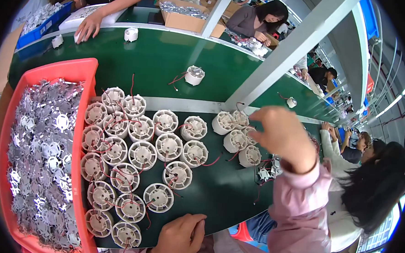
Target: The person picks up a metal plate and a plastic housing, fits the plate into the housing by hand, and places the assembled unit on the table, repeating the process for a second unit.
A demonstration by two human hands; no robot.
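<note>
My right hand (pixel 282 134) reaches over a small group of round white plastic housings (pixel 235 141) right of the middle of the bench. It is blurred and its fingertips are partly hidden, so a grip cannot be made out. Near the bench's front edge rests my left hand (pixel 181 239), fingers curled in; whatever may be inside them is hidden. To its left stand many more white housings (pixel 142 155), ribbed and open on top, with thin red and dark wires trailing out. The closest to this hand is a housing (pixel 126 235) at the front.
A red bin (pixel 85 166) full of thin silvery metal plates borders the left side. Beyond a rail runs a green conveyor belt (pixel 155 64) carrying a white housing (pixel 194 75). A slanting white post (pixel 279 62) rises behind my right hand. Metal parts (pixel 266 172) lie beside my right forearm. Co-workers sit opposite and to the right.
</note>
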